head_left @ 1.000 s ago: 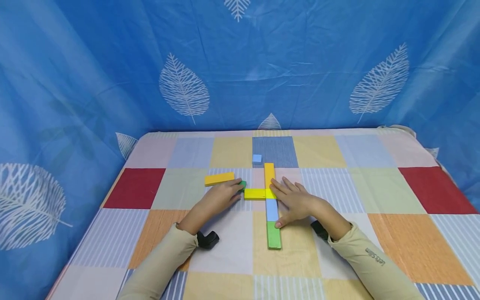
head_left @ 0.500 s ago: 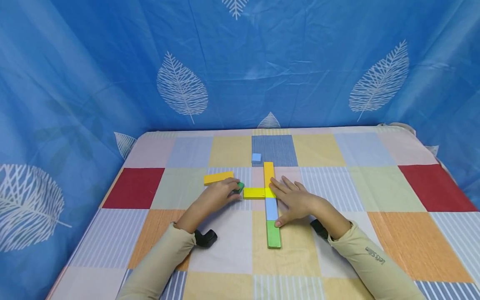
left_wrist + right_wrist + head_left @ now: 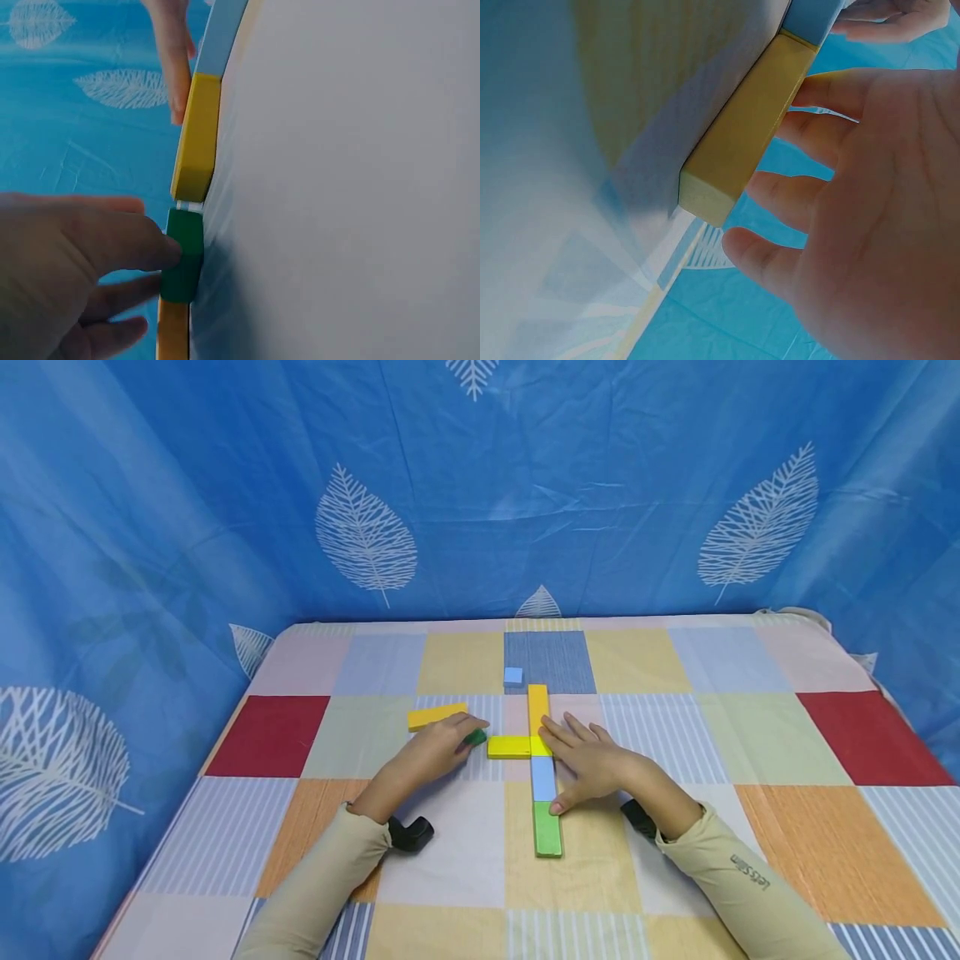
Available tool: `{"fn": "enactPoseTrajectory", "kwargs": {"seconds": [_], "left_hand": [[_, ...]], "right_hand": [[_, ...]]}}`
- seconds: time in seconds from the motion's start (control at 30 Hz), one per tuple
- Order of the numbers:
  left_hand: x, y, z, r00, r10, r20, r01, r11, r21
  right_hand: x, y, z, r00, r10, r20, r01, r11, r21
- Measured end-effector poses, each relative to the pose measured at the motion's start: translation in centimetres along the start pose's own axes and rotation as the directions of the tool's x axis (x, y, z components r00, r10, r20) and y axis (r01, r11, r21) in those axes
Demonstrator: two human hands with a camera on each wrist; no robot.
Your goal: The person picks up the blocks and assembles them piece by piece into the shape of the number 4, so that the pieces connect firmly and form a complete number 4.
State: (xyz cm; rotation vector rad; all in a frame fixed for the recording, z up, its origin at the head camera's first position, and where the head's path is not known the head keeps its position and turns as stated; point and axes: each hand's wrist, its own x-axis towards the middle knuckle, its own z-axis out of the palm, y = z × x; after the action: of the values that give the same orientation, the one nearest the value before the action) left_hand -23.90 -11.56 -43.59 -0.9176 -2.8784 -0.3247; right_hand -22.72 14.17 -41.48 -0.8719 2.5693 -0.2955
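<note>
My left hand (image 3: pixel 437 750) pinches a small dark green block (image 3: pixel 476 737) between thumb and fingers; the left wrist view shows the thumb on the green block's side (image 3: pixel 182 259). Just right of it lies a bright yellow block (image 3: pixel 509 747), separated by a narrow gap. That block's right end meets a line of flat blocks: an orange-yellow bar (image 3: pixel 537 703) farthest away, then a yellow part, a light blue block (image 3: pixel 543 778) and a light green block (image 3: pixel 547 831) nearest. With fingers spread, my right hand (image 3: pixel 592 770) rests along the line's right side, its thumb at the green block.
Behind my left hand lies a loose orange-yellow bar (image 3: pixel 435 716). A small light blue block (image 3: pixel 513 677) sits beyond the line's far end. Black wrist straps (image 3: pixel 411 835) show at both wrists. A patchwork cloth (image 3: pixel 787 735) covers the table, with a blue leaf-patterned curtain (image 3: pixel 562 485) behind.
The small green block has shifted slightly left and toward me in my left hand, whose fingers have re-gripped it. My right hand and the line of blocks stay where they were.
</note>
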Motion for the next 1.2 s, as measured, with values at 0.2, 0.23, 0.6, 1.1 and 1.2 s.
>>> {"fn": "enactPoseTrajectory", "kwargs": {"seconds": [0.2, 0.23, 0.6, 1.1, 1.2], "left_hand": [[-0.8, 0.0, -0.5, 0.999, 0.031, 0.039, -0.034, 0.996, 0.087], [-1.0, 0.1, -0.6, 0.998, 0.039, 0.041, -0.043, 0.994, 0.105], [-1.2, 0.0, -0.3, 0.996, 0.074, 0.041, -0.077, 0.995, 0.067], [-1.2, -1.1, -0.1, 0.982, 0.189, -0.012, -0.189, 0.982, 0.01], [-1.6, -1.0, -0.2, 0.98, 0.199, -0.026, -0.197, 0.979, 0.056]], "right_hand": [[0.1, 0.0, 0.2, 1.0, -0.004, 0.005, 0.004, 1.0, 0.001], [0.1, 0.0, 0.2, 1.0, -0.004, 0.006, 0.004, 1.0, -0.001], [0.2, -0.2, 0.1, 1.0, -0.003, 0.002, 0.003, 1.0, -0.001], [0.1, -0.2, 0.4, 1.0, 0.013, -0.003, -0.013, 1.0, -0.003], [0.1, -0.3, 0.4, 1.0, 0.014, -0.004, -0.014, 1.0, 0.0]]}}
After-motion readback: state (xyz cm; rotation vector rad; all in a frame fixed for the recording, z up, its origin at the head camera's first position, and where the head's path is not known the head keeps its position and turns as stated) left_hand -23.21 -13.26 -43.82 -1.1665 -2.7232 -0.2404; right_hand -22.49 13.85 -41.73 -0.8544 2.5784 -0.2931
